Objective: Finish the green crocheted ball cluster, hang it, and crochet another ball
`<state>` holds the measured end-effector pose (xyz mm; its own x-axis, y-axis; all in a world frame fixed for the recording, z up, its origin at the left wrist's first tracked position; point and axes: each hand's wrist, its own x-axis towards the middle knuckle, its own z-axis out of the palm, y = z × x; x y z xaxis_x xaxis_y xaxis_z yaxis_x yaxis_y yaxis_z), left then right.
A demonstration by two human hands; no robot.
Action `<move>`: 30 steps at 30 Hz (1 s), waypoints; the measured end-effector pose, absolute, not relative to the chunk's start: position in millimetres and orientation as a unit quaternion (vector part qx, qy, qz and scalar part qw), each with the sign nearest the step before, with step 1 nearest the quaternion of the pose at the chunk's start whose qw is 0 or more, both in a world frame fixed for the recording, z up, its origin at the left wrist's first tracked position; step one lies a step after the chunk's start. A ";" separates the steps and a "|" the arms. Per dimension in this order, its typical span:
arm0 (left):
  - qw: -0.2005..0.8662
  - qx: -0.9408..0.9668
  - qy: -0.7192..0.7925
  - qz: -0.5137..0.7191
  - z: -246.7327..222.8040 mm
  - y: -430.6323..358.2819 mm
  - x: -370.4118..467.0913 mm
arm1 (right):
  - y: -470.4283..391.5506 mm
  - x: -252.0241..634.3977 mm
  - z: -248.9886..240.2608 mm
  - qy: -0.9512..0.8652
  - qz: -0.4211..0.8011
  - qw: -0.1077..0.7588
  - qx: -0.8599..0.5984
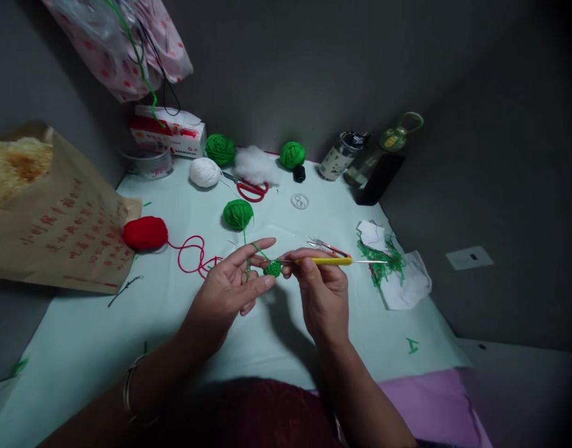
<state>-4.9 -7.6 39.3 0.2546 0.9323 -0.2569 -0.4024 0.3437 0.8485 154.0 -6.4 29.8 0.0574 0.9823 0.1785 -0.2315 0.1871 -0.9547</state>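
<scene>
My left hand [232, 283] pinches a small green crocheted piece [272, 269] between thumb and fingers, with its index finger stretched out and green yarn running over it. That strand leads up to a green yarn ball [238, 214] on the table just beyond. In my right hand [323, 289] is a crochet hook with a yellow handle [332, 261], held level. The hook's left tip meets the green piece; its other metal end points right. Red-handled thread snips [330, 247] lie just behind my right hand.
A brown paper bag [66, 230] and red yarn [145, 234] stand at the left. Further back are red scissors [253, 190], white yarn [205, 172], stuffing [255, 165], a pen can [339, 157] and a bottle [376, 152]. Green scraps [383, 258] lie right.
</scene>
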 end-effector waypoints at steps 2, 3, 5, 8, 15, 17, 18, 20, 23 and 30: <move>0.713 0.338 0.399 0.467 41.3 -7.4 -3.4 | -7.7 152.9 30.5 -0.488 0.481 0.608 -0.401; 0.713 0.337 0.400 0.468 42.8 -7.3 -2.6 | -8.5 152.3 31.1 -0.505 0.463 0.608 -0.402; 0.719 0.330 0.393 0.468 46.2 -6.5 -1.7 | -9.6 151.6 32.9 -0.545 0.421 0.607 -0.397; 0.760 0.297 0.359 0.454 49.6 -4.0 -3.3 | -8.3 154.4 36.1 -0.554 0.419 0.612 -0.379; 0.809 0.265 0.299 0.431 47.6 -1.6 -5.2 | -2.3 164.3 37.8 -0.458 0.528 0.609 -0.374; 0.775 0.291 0.326 0.456 47.3 -3.5 -1.6 | -4.1 161.2 36.8 -0.490 0.512 0.601 -0.370; 0.758 0.303 0.343 0.464 47.4 -4.5 0.3 | -5.5 159.0 36.4 -0.515 0.483 0.600 -0.375; 0.732 0.318 0.370 0.475 47.7 -6.1 3.4 | -8.7 154.4 36.4 -0.563 0.412 0.600 -0.391; 0.715 0.305 0.388 0.496 46.6 -6.5 5.8 | -13.6 150.8 36.8 -0.630 0.305 0.581 -0.415; 0.796 0.200 0.332 0.465 43.5 -2.4 4.3 | -16.0 156.3 40.6 -0.701 0.150 0.551 -0.428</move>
